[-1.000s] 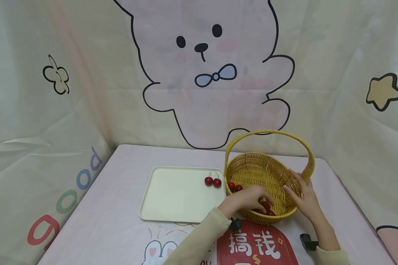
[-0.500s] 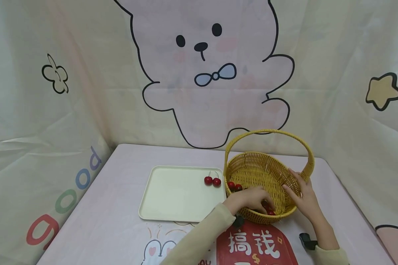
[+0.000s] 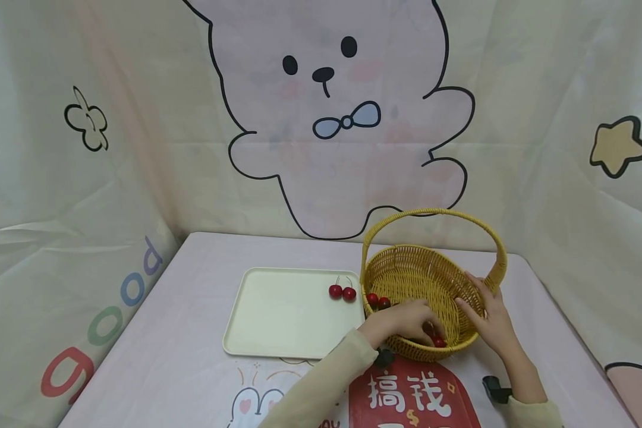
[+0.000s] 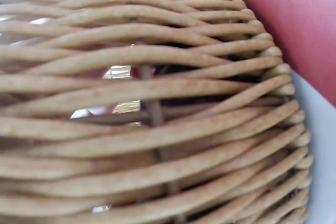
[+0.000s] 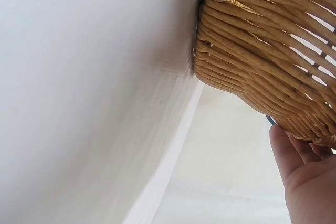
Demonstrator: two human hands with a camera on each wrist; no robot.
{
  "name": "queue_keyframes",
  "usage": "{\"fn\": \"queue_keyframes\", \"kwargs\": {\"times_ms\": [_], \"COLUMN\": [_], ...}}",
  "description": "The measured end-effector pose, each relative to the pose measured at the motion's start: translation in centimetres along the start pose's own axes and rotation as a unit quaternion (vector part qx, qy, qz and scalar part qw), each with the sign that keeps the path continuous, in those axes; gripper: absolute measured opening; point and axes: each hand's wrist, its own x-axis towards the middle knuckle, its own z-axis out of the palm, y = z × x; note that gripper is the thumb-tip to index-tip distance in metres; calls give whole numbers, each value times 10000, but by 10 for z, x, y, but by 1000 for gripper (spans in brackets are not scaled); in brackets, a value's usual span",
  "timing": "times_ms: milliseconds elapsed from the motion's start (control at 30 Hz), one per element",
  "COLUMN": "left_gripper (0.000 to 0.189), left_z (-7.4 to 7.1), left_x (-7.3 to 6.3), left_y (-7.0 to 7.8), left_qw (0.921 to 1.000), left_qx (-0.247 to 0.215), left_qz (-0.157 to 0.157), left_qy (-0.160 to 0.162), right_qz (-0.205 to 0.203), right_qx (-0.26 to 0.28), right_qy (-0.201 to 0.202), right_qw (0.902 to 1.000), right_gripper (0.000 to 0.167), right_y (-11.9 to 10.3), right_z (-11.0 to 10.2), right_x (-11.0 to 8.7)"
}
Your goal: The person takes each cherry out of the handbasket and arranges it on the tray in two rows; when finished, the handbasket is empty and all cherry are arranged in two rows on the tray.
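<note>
A yellow wicker basket [image 3: 401,273] with a tall arched handle stands at the right of the table. My left hand [image 3: 403,319] reaches over its near-left rim, fingers curled down around dark red cherries [image 3: 438,343] at the near side inside; the fingers partly hide them. Two more cherries [image 3: 378,301] lie by the basket's left wall. With the thumb inside and the fingers outside, my right hand [image 3: 489,318] grips the right rim below the handle. In the left wrist view the woven wall [image 4: 157,93] fills most of the picture. The right wrist view shows fingers [image 5: 286,150] against the weave.
Left of the basket lies a cream rectangular tray [image 3: 289,315], its right edge close to the basket. A pair of stemmed cherries [image 3: 342,292] rests in its upper right corner. The tablecloth [image 3: 182,333] is printed, and a curtain [image 3: 331,178] hangs behind.
My left hand has moved slightly right and down, and its fingers have closed in on the cherries at the near side. The right hand and the basket have stayed in place.
</note>
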Motion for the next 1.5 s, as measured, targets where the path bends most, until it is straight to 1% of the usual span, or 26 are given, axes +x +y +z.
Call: {"fn": "queue_keyframes", "kwargs": {"times_ms": [133,267,400,500,633,733,833,1100,1300,1433,1500], "left_gripper": [26,27,28,28,29,29,29,31,31,30,29], "left_z": [-2,-3,-3,-3,-4,-6,-8,-14,-18,-21,-22], "left_x": [-8,-15,-22,-29,-41,-51,-60,-84,-102,-112,-117], "left_y": [0,-1,-3,-2,-1,1,0,-10,-20,-26,-29], "left_qw": [9993,9971,9920,9867,9799,9735,9665,9470,9343,9306,9298], "left_qx": [-283,-489,-679,-920,-1188,-1383,-1538,-1902,-2217,-2249,-2221], "left_qz": [-25,117,325,403,305,165,114,187,120,-73,-232], "left_qy": [224,575,1011,1278,1573,1812,2049,2582,2788,2887,2927], "right_qz": [23,21,18,33,78,106,93,13,-12,-10,10], "right_qx": [-3,-26,-28,-46,-76,-51,-32,-36,-40,-69,-85], "right_qy": [-12,-6,-1,-1,8,15,41,95,114,126,119], "right_qw": [10000,10000,10000,10000,9999,9999,9999,9999,9999,9999,9999], "right_gripper": [63,62,63,63,64,64,64,64,63,63,63], "right_y": [-1,-2,-2,-1,1,1,1,0,0,1,1], "right_z": [-1,-1,-1,0,0,0,1,1,2,2,2], "right_x": [0,0,0,0,-1,-1,-1,0,1,0,0]}}
